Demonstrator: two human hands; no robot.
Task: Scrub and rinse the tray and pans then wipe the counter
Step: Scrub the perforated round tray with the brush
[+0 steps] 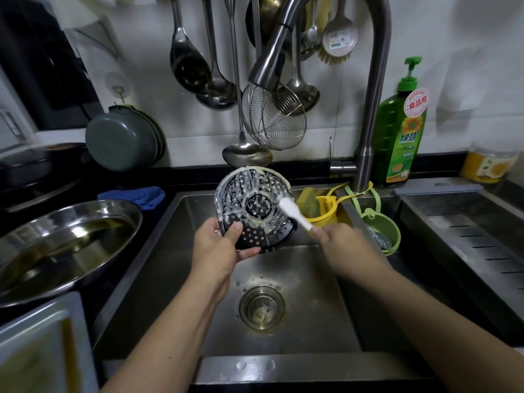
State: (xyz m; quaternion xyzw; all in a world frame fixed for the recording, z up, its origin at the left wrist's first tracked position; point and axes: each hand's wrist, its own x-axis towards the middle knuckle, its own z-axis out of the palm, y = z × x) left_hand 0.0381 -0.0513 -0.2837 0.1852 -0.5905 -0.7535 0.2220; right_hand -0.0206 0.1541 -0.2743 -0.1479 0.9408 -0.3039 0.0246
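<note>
Scrubbing the perforated round tray (252, 211) over the sink (283, 285) with a white brush (292, 212).

Left hand (218, 248) pinches the tray's lower rim, tilted upright; right hand (337, 241) grips the brush handle. Best to work the bristles into the holes, turning the tray to reach the unsoaped lower part.

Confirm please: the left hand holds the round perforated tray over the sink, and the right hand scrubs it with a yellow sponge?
Not quite. The right hand scrubs with a white brush, not a sponge, as the head view shows. The left hand does hold the round perforated tray over the sink.
</note>
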